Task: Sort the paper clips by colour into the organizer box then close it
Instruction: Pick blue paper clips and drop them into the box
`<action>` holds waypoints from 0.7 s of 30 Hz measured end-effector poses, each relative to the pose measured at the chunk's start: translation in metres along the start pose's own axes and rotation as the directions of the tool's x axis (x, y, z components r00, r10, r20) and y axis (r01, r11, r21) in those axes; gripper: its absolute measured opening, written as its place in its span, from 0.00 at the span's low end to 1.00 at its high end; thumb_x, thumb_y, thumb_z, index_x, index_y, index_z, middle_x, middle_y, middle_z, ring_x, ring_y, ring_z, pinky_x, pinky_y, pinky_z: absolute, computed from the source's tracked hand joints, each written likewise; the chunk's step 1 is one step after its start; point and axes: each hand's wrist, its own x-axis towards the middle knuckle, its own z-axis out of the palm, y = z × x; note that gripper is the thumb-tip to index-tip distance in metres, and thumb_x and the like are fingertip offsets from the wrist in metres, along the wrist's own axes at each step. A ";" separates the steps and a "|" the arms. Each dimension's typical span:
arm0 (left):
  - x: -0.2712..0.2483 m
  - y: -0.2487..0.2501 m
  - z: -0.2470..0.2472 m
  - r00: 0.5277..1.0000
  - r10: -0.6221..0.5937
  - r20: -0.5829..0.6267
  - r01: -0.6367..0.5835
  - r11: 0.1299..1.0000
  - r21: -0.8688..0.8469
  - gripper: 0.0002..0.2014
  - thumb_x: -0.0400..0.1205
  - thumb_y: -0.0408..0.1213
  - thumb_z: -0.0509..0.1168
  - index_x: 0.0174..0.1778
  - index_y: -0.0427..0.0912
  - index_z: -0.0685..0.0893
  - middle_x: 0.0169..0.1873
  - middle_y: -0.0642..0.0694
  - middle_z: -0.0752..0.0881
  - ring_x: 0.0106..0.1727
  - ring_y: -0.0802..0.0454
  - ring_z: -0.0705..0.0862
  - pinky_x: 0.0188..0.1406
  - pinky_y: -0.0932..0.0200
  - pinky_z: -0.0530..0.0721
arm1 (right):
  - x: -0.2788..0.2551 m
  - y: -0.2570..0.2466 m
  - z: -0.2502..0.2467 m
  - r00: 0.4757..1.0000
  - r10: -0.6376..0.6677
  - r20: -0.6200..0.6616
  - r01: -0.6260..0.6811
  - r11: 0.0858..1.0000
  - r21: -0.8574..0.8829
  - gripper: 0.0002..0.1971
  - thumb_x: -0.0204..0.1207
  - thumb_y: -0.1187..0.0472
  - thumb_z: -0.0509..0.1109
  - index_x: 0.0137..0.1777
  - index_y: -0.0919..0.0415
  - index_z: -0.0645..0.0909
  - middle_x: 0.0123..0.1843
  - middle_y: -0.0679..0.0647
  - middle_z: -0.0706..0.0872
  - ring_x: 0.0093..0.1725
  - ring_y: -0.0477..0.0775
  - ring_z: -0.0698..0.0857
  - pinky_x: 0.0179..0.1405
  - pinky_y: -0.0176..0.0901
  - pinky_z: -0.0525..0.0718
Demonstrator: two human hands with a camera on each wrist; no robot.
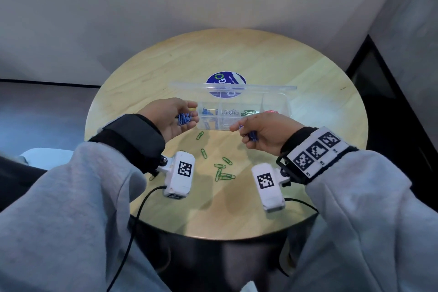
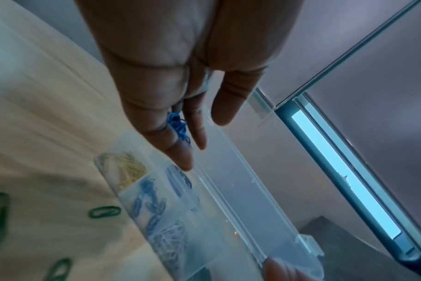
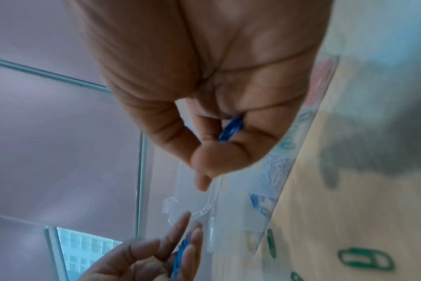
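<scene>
The clear organizer box (image 1: 213, 125) stands mid-table with its lid (image 1: 260, 88) raised behind it. Its compartments hold yellow, blue (image 1: 208, 111), white (image 1: 231, 112), green (image 1: 248, 112) and red (image 1: 270, 111) clips. My left hand (image 1: 193, 114) hovers at the box's left end, palm up, holding a bunch of blue paper clips (image 1: 184, 118) (image 2: 178, 125). My right hand (image 1: 239, 130) is in front of the box, fingers curled round more blue clips (image 1: 251, 135) (image 3: 230, 129), index finger pointing left. Several green clips (image 1: 222, 170) lie loose on the table.
The round wooden table (image 1: 308, 78) carries a blue round sticker (image 1: 225, 79) behind the box. Wrist cameras (image 1: 181, 173) (image 1: 267, 187) hang over the near part, with cables trailing off the front edge. A wall rises behind; a dark cabinet stands on the right.
</scene>
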 end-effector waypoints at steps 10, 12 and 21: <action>0.026 0.010 0.006 0.999 0.027 0.017 -0.025 0.995 -0.094 0.14 0.80 0.23 0.49 0.43 0.34 0.81 0.43 0.38 0.79 0.42 0.49 0.81 0.53 0.60 0.81 | 0.029 -0.023 0.022 0.999 -0.008 -0.037 0.025 0.875 0.483 0.18 0.75 0.80 0.46 0.61 0.77 0.71 0.49 0.69 0.78 0.48 0.62 0.82 0.45 0.44 0.89; 0.032 0.011 0.010 0.999 0.029 0.028 -0.026 0.995 -0.101 0.14 0.80 0.23 0.50 0.44 0.34 0.82 0.44 0.39 0.78 0.43 0.50 0.81 0.51 0.62 0.81 | 0.037 -0.027 0.027 0.999 -0.021 -0.048 0.042 0.871 0.489 0.20 0.75 0.81 0.45 0.63 0.76 0.70 0.51 0.70 0.77 0.49 0.63 0.82 0.54 0.49 0.87; 0.044 0.013 0.019 0.996 0.063 0.056 -0.051 0.980 -0.191 0.11 0.81 0.25 0.52 0.47 0.36 0.80 0.41 0.44 0.76 0.58 0.50 0.78 0.70 0.58 0.73 | 0.068 -0.032 0.042 0.987 -0.041 -0.153 0.108 0.881 0.461 0.16 0.71 0.81 0.48 0.37 0.60 0.67 0.38 0.57 0.65 0.38 0.53 0.69 0.41 0.39 0.74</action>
